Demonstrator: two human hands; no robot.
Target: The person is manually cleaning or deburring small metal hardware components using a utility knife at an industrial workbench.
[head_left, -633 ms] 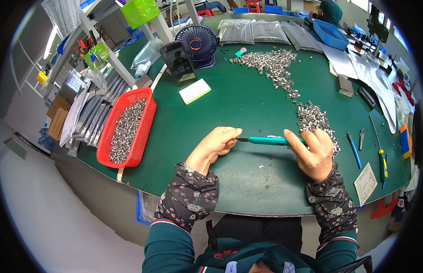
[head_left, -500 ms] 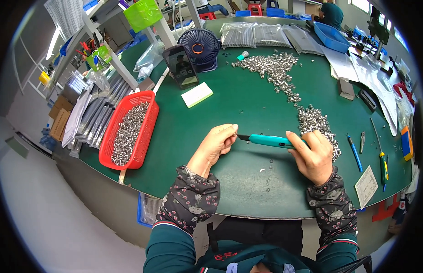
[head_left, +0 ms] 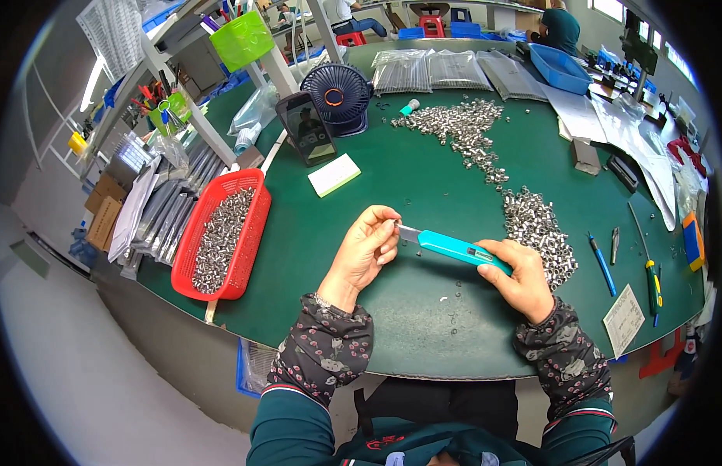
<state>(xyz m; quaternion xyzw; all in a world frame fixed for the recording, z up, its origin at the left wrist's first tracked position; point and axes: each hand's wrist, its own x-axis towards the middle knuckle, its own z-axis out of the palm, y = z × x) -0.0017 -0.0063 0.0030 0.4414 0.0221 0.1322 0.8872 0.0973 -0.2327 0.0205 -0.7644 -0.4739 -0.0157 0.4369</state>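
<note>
My right hand [head_left: 519,277] grips the handle of a turquoise utility knife [head_left: 454,248] whose blade points left. My left hand [head_left: 368,252] pinches a tiny metal part at the blade tip, fingers closed round it; the part itself is mostly hidden by the fingertips. Both hands hover over the green table [head_left: 407,318] in front of me. A pile of small silver metal parts [head_left: 536,230] lies just right of the knife. A red basket [head_left: 218,233] filled with the same parts stands at the left edge.
A longer scatter of metal parts [head_left: 463,128] runs toward the back. A phone on a stand [head_left: 307,129], a small dark fan [head_left: 340,92] and a pale notepad [head_left: 334,175] stand behind my hands. Screwdrivers [head_left: 650,264] and a blue pen [head_left: 601,262] lie at the right.
Both hands have stayed close together at the knife, drifting slightly toward me. The left fingers remain at the blade tip.
</note>
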